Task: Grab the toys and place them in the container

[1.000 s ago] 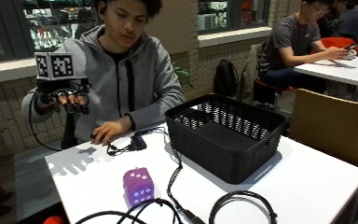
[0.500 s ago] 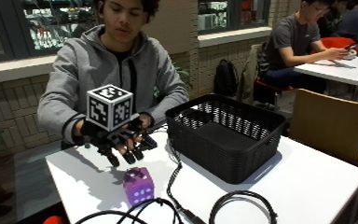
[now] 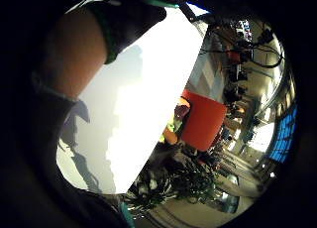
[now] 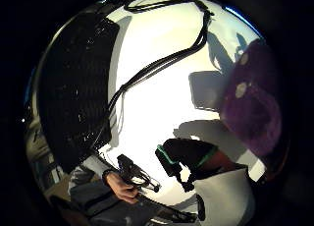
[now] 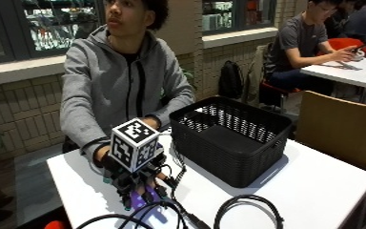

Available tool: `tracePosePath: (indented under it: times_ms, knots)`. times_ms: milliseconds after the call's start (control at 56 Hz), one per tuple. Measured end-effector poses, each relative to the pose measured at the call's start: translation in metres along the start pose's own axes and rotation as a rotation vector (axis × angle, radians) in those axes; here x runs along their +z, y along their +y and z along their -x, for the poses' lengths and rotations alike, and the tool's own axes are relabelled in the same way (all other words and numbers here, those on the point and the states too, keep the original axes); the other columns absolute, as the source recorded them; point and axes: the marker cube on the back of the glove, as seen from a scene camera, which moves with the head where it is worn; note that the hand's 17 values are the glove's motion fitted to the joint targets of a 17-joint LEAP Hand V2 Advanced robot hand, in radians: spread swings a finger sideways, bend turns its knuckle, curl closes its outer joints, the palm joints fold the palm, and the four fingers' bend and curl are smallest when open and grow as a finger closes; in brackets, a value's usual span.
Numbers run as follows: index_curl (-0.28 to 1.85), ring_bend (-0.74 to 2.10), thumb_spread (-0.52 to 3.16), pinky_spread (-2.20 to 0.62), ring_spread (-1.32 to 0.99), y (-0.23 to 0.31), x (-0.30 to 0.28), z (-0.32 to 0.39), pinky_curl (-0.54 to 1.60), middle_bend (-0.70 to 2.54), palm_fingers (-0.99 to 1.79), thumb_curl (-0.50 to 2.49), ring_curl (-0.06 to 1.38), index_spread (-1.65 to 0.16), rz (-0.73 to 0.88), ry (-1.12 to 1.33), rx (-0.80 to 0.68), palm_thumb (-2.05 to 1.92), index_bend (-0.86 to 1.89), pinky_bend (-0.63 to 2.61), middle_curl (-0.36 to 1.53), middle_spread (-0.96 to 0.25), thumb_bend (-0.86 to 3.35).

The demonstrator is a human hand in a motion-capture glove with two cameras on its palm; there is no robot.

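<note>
- Now the gloved right hand [image 5: 135, 183] had come down from shoulder height onto the purple toy [image 5: 146, 198] near the table's [image 5: 322, 191] front edge; a second before it was raised well clear of it
- Its fingers [image 5: 127, 200] draped over the toy; whether they gripped it, I could not tell
- The toy filled one side of the thumb-side palm view [image 4: 250, 103]
- The black basket [image 5: 230, 138] stood just beside the hand, empty as far as could be seen; closing and lifting seemed next

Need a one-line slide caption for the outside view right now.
Gloved right hand reaches down over the purple toy on the white table, beside the black basket.
</note>
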Motion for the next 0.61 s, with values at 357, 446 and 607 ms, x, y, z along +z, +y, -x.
tracePosePath:
  times_ms: [357,446,607]
  knots:
    - [0.4,0.39,1.39,-0.01,-0.05,-0.003,0.017,0.003,0.36,0.21,0.42,0.36,0.16,-0.27,-0.151,-0.043,0.02,0.37,0.66,0.97,0.17,0.03,0.25]
    - [0.39,0.68,1.48,-0.12,-0.15,-0.005,0.017,0.006,0.36,0.34,0.63,0.39,0.25,-0.26,-0.179,0.002,0.045,0.46,0.5,0.93,0.23,-0.03,0.32]
    - [0.42,0.87,1.58,-0.27,-0.25,-0.01,0.017,0.009,0.38,0.45,0.83,0.46,0.35,-0.26,-0.24,0.072,0.046,0.63,0.45,0.96,0.3,-0.12,0.43]
